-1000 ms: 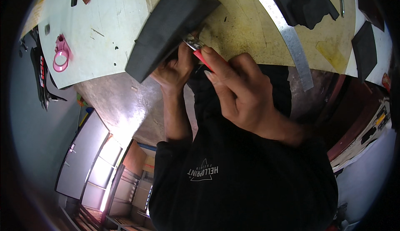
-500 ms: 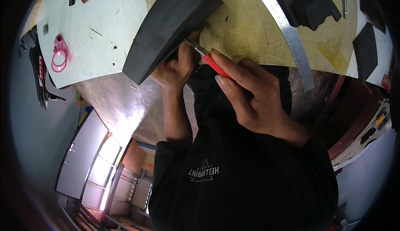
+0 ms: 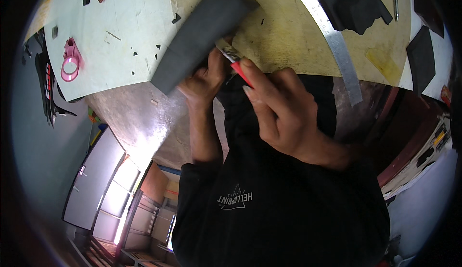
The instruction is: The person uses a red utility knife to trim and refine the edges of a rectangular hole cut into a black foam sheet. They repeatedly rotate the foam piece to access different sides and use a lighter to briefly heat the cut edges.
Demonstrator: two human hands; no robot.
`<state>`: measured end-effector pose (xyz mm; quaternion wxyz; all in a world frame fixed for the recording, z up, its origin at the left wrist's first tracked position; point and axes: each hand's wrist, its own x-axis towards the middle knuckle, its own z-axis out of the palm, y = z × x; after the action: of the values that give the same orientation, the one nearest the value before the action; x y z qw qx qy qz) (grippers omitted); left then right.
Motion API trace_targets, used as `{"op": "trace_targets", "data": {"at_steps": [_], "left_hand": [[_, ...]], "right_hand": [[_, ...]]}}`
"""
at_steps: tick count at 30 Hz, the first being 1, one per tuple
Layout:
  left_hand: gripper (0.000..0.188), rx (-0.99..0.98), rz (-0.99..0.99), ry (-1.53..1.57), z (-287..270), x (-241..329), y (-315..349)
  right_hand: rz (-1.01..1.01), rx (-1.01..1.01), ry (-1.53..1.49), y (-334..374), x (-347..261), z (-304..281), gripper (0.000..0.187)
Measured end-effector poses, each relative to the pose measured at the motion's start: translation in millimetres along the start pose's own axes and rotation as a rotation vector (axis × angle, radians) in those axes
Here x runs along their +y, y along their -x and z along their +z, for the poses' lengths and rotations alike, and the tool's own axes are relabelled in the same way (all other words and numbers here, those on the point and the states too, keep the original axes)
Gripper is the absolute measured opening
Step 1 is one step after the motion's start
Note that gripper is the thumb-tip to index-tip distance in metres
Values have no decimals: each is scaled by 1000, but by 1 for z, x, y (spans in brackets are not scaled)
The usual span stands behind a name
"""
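Note:
My left hand (image 3: 206,82) is closed on the underside of a long, dark grey foam-like block (image 3: 202,31). The block is tilted, its far end toward the upper right and its near end toward the lower left; motion blurs it, and some of my left fingers are hidden behind it. In a pinch, my right hand (image 3: 284,106) grips a slim craft knife (image 3: 242,73) with a red handle. Its thin metal tip is at the block's right-hand edge, close to my left thumb. Whether the tip touches the block I cannot tell.
Small black scraps (image 3: 176,18) lie on the pale table left of the block. A pink tape dispenser (image 3: 70,62) sits further left. To the right are a curved-looking steel ruler (image 3: 332,36), dark cut pieces (image 3: 358,7) and a yellow translucent sheet (image 3: 382,65).
The block has shifted slightly right, its far end dropping toward me. More black scraps lie on the table to its left. My right hand has moved a little left with the knife.

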<state>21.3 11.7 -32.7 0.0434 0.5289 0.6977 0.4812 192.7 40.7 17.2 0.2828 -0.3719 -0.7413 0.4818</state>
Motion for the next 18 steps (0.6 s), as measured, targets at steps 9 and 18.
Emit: {"op": "trace_targets", "data": {"at_steps": [9, 18], "left_hand": [[26, 72, -89, 118, 5, 1, 3], [26, -3, -24, -9, 1, 7, -2]], "right_hand": [[94, -134, -263, -8, 4, -17, 37], [94, -136, -181, -14, 2, -14, 37]]}}
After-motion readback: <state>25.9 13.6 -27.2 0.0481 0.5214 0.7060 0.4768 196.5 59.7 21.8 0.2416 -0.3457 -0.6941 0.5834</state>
